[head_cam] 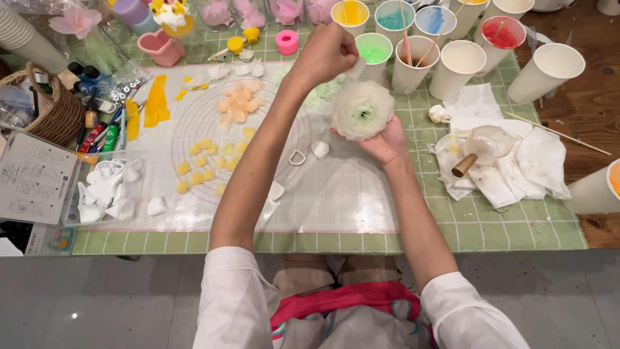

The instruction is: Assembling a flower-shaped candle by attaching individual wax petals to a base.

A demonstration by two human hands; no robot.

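Where the grey floor (97, 304) meets it, the bench (568, 103) is brown wood under a green checked mat (516, 226), with a clear sheet (336, 194) marked by a red ring on top. At far left a wicker basket (55, 110) sits above a flat white printed card (32, 178), with a clear packet of white scraps (106, 194) beside it. Near centre, the left hand (326, 55) is curled shut, fingers pinched on something at the flower's top; I cannot tell what. The right hand (384, 139) cups a white ruffled flower (363, 110) from beneath, above the sheet. Along the back stand eleven paper cups (458, 64), several holding coloured paint. At right, crumpled white cloths (516, 165) lie.
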